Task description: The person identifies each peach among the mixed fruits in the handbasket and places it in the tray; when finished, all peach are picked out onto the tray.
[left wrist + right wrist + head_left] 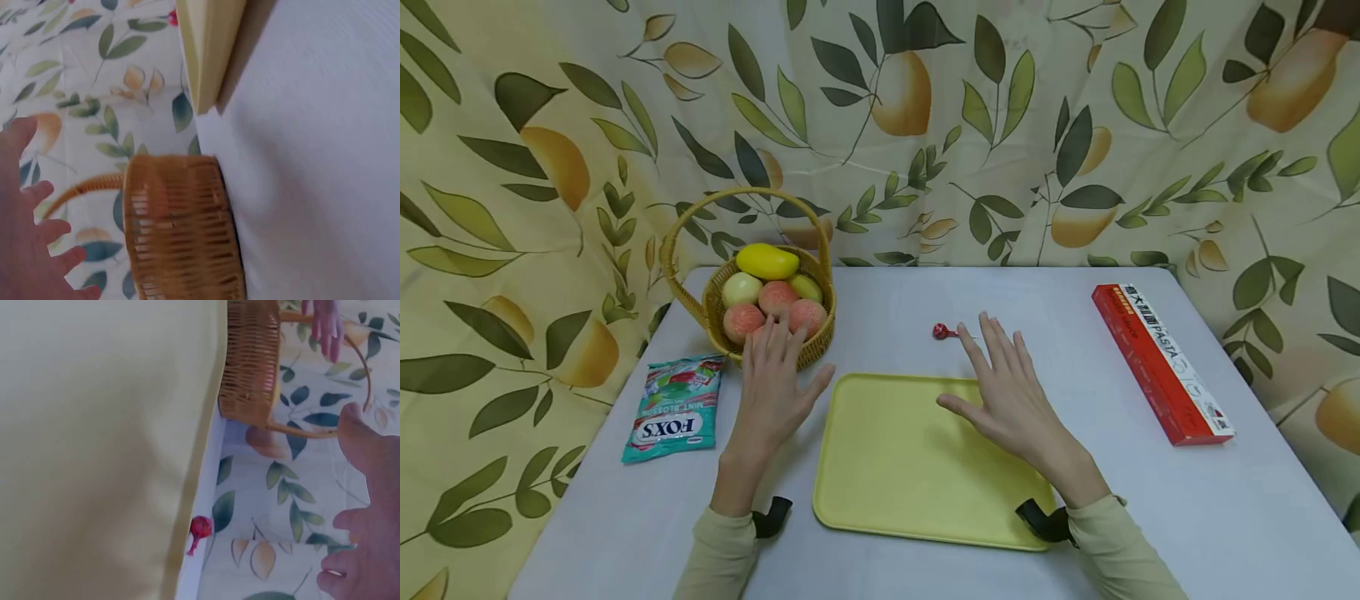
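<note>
My left hand [772,400], fingers spread and straight, hovers before the wicker basket [827,333], its fingertips overlapping the fruit in the head view. It holds nothing. Over the upper right part of the yellow tray [895,458] hangs my right hand [1007,400], also spread and holding nothing. A red wrapped lollipop [940,331] lies behind the tray, near the right fingertips. Several fruits fill the basket, among them a yellow one [767,262] and a pink one [743,322]. In the left wrist view the basket [181,225] stands beyond the left fingers [55,231].
A teal candy bag [676,408] lies at the left, beside the basket. The red pasta box [1157,367] lies slanted at the right of the white table [1150,517]. Behind the table hangs a leaf-patterned cloth [955,125]. The basket's tall handle [745,192] rises above the fruit.
</note>
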